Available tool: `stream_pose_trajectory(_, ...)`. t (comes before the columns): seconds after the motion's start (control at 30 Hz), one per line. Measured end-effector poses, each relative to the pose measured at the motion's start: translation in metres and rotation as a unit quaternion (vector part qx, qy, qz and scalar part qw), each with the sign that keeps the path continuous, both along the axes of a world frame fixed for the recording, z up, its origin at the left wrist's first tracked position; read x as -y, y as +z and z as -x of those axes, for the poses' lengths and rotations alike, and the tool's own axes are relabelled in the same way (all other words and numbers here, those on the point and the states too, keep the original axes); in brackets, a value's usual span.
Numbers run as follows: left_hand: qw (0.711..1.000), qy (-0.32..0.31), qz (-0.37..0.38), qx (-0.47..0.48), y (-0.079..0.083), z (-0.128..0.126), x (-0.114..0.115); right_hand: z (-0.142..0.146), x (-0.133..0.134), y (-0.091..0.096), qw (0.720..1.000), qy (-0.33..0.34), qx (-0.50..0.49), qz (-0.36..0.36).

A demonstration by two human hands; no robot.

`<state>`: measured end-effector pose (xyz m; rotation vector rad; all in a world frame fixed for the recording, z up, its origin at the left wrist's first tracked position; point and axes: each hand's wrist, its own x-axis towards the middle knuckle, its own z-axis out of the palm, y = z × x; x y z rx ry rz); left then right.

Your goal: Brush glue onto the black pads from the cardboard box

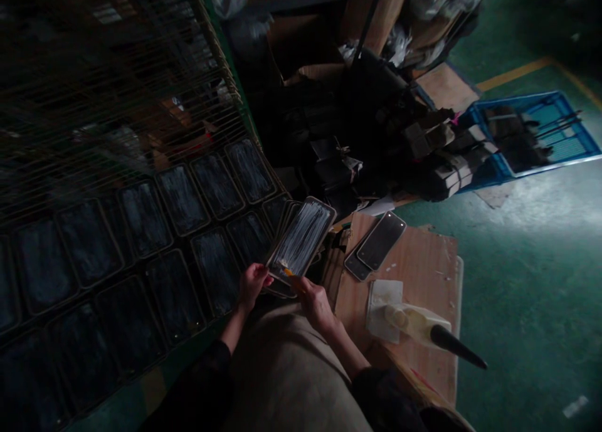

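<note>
A dark rectangular panel (305,234) with rounded corners lies tilted in front of me, its face streaked with a white, wet-looking coating. My left hand (254,286) is closed on its lower left corner. Other panels are fanned beneath it, partly hidden. My right hand (317,305) is closed around the orange handle of a small brush (286,270), whose tip touches the coated face near the lower end. To the left, rows of similar streaked panels (143,219) lie on a wire rack (226,74).
On a wooden board (423,256) at right lie two dark panels (382,241) and a pale bottle (418,326) with a long black nozzle, over a white square. Beyond are tied dark bundles (454,172), a blue crate (564,156) and an open cardboard box (305,43).
</note>
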<state>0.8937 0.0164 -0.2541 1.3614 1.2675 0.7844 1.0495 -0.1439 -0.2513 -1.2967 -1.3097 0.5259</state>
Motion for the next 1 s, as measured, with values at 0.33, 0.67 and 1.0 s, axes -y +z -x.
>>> stream_pose_trajectory(0.33, 1.000, -0.002, -0.007, -0.007, 0.011, -0.003, 0.006, -0.007, 0.030, 0.002, 0.996, -0.012, -0.073, 0.045)
stream_pose_trajectory(0.67, 1.000, -0.018, -0.023, -0.011, 0.019, -0.005, 0.009, -0.009, 0.034, -0.006, 0.998, -0.018, -0.060, 0.032)
stream_pose_trajectory(1.0, 0.984, -0.074, 0.073, 0.147, 0.060, -0.011, 0.026, -0.061, 0.060, -0.017, 0.951, -0.205, -0.220, -0.065)
